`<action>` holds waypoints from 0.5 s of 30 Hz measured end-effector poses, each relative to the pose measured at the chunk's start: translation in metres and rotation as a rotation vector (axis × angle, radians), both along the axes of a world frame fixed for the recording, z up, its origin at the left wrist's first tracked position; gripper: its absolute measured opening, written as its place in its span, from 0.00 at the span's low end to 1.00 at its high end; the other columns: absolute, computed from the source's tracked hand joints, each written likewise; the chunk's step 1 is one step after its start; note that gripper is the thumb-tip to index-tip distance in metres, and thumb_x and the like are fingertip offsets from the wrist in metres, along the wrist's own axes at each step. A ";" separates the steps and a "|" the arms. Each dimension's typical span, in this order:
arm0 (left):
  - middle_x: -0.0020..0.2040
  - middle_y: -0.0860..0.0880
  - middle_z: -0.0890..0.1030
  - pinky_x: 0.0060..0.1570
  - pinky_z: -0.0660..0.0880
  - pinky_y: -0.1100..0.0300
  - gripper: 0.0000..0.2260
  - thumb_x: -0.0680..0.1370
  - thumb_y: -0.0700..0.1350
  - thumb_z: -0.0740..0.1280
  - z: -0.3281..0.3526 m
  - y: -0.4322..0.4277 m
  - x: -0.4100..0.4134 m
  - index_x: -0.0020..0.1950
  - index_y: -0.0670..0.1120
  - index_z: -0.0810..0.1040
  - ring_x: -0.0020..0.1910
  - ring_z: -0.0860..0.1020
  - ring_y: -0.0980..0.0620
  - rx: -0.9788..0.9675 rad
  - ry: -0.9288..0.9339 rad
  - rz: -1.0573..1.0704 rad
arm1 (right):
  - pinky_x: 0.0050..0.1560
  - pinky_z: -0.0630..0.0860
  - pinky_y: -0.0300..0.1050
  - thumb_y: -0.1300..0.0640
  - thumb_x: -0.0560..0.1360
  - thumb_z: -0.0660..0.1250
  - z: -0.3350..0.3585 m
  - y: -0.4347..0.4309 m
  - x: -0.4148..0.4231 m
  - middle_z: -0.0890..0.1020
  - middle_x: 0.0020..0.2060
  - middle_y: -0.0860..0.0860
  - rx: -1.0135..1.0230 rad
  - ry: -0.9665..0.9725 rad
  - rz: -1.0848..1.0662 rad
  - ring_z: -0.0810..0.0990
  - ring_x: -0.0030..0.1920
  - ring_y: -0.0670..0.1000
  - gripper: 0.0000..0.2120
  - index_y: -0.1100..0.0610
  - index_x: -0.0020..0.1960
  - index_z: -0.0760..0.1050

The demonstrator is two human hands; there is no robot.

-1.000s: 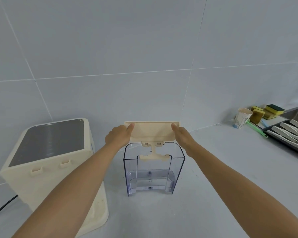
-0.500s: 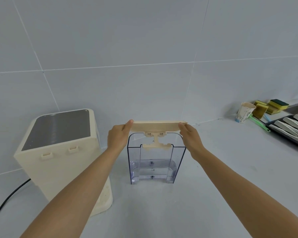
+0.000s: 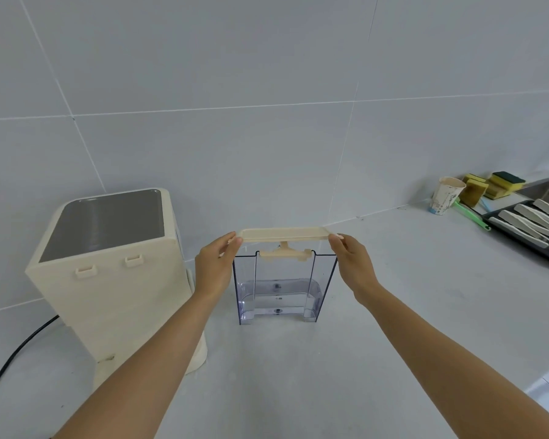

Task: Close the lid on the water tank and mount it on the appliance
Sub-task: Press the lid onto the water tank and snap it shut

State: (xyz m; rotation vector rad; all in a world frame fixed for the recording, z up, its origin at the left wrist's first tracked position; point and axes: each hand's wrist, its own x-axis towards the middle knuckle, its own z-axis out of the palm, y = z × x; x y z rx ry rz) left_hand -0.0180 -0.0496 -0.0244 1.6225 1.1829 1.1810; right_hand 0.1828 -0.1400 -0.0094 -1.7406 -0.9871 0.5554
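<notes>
lid (image 3: 282,234) nearly flat over water tank (image 3: 282,288) on bench (image 3: 393,312), not seated | left hand (image 3: 214,269) + right hand (image 3: 354,267) pinch its ends | risk: uneven press skews hinge, tank tips | appliance (image 3: 108,267) just left

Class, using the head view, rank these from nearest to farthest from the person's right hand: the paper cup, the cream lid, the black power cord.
1. Cream lid: its right end is held by the right hand.
2. Paper cup: far right, by the wall.
3. Black power cord: far left, beyond the appliance.
</notes>
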 end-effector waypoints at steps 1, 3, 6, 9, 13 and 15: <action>0.57 0.47 0.79 0.52 0.67 0.69 0.14 0.76 0.45 0.63 -0.002 -0.002 0.000 0.58 0.41 0.76 0.53 0.74 0.54 0.004 -0.006 -0.002 | 0.38 0.61 0.45 0.50 0.77 0.54 -0.002 -0.002 0.000 0.69 0.33 0.55 0.001 -0.011 0.001 0.64 0.37 0.51 0.18 0.66 0.45 0.71; 0.52 0.51 0.78 0.43 0.65 0.80 0.13 0.76 0.45 0.62 -0.005 -0.005 0.000 0.58 0.42 0.77 0.51 0.74 0.55 0.020 -0.004 0.008 | 0.36 0.58 0.45 0.50 0.77 0.54 -0.005 -0.005 -0.001 0.66 0.32 0.53 0.004 -0.034 0.003 0.62 0.34 0.50 0.17 0.63 0.40 0.68; 0.51 0.51 0.78 0.40 0.62 0.85 0.13 0.77 0.46 0.60 -0.011 -0.008 0.001 0.58 0.44 0.76 0.50 0.73 0.55 0.029 0.027 0.029 | 0.35 0.57 0.45 0.50 0.78 0.52 -0.010 -0.007 -0.001 0.66 0.32 0.54 -0.009 -0.052 -0.005 0.62 0.34 0.50 0.19 0.66 0.40 0.69; 0.57 0.46 0.79 0.52 0.66 0.68 0.14 0.78 0.47 0.57 -0.018 -0.011 0.003 0.60 0.43 0.75 0.52 0.73 0.53 -0.006 0.029 0.050 | 0.35 0.58 0.45 0.50 0.78 0.51 -0.015 -0.008 -0.001 0.67 0.32 0.58 -0.041 -0.092 0.000 0.64 0.34 0.51 0.22 0.68 0.43 0.71; 0.53 0.44 0.80 0.49 0.66 0.60 0.14 0.79 0.46 0.56 -0.023 -0.013 0.004 0.58 0.43 0.76 0.49 0.74 0.50 -0.015 0.030 0.069 | 0.40 0.61 0.45 0.50 0.78 0.51 -0.024 -0.009 0.003 0.72 0.39 0.70 -0.054 -0.107 -0.003 0.68 0.40 0.67 0.24 0.71 0.52 0.71; 0.53 0.44 0.80 0.49 0.67 0.60 0.14 0.79 0.46 0.55 -0.024 -0.013 0.004 0.58 0.43 0.75 0.49 0.74 0.49 -0.021 0.037 0.070 | 0.42 0.61 0.45 0.49 0.78 0.50 -0.026 -0.009 0.004 0.72 0.37 0.65 -0.066 -0.110 0.013 0.68 0.38 0.62 0.25 0.71 0.52 0.71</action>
